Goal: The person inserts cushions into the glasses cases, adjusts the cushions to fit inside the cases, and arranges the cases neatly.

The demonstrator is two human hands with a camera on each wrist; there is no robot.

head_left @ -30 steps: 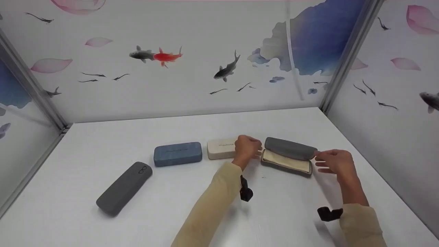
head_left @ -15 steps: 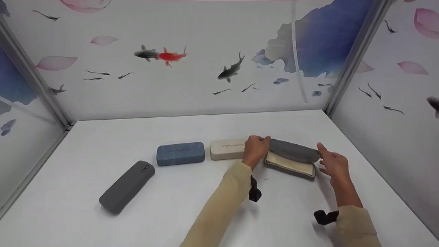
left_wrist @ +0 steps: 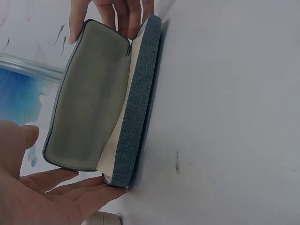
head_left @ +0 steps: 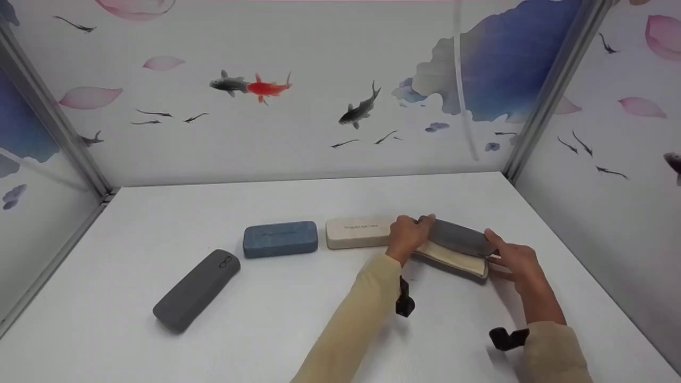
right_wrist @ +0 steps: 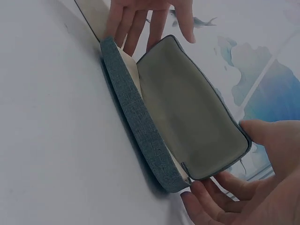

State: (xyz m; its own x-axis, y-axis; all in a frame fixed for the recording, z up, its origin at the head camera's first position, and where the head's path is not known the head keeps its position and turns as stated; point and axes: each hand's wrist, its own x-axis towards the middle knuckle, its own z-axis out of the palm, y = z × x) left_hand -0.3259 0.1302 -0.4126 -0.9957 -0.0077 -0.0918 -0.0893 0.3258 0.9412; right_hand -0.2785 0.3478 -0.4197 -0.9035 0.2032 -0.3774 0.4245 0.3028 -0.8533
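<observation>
An open grey glasses case (head_left: 452,266) lies at the right of the table, its lid (head_left: 462,236) raised and a cream cloth (head_left: 452,257) inside. In both wrist views its fabric looks blue-grey and the lid lining (left_wrist: 91,101) olive. My left hand (head_left: 410,235) is at the left end of the case; its extended fingers (left_wrist: 84,197) touch that end, and the thumb stands apart from the lid. At the other end, my right hand (head_left: 518,260) has its thumb (right_wrist: 258,131) on the lid's corner and its fingers (right_wrist: 204,199) against the end of the base.
A cream glasses case (head_left: 357,232) lies just left of my left hand. Farther left are a blue glasses case (head_left: 280,239) and a dark grey one (head_left: 197,290) set diagonally. Printed panels (head_left: 298,154) wall the white table (head_left: 239,340) at the back and sides.
My hands have come onto both ends of the open case. Its lid leans farther forward, and less of the cloth shows. My left hand has moved right, away from the cream case.
</observation>
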